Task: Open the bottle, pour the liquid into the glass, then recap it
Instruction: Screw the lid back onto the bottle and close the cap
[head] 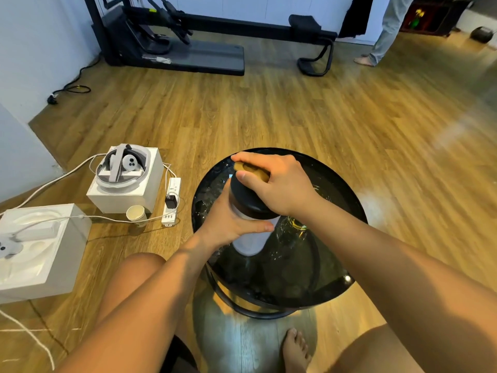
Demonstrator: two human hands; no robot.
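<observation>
Lower centre, over the round black tabletop (336, 189): the left hand (228, 220) wraps its fingers round the upright white bottle (248, 243), and the right hand (279, 184) curls over its black cap (247, 199). A clear glass (295, 224) stands just right of the bottle, partly under the right wrist. Left, on the wooden floor (295, 109), lies a power strip (172, 200).

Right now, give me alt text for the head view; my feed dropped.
The left hand grips a white bottle upright above a round black table; the right hand grips its black cap. A clear glass stands beside the bottle.
</observation>
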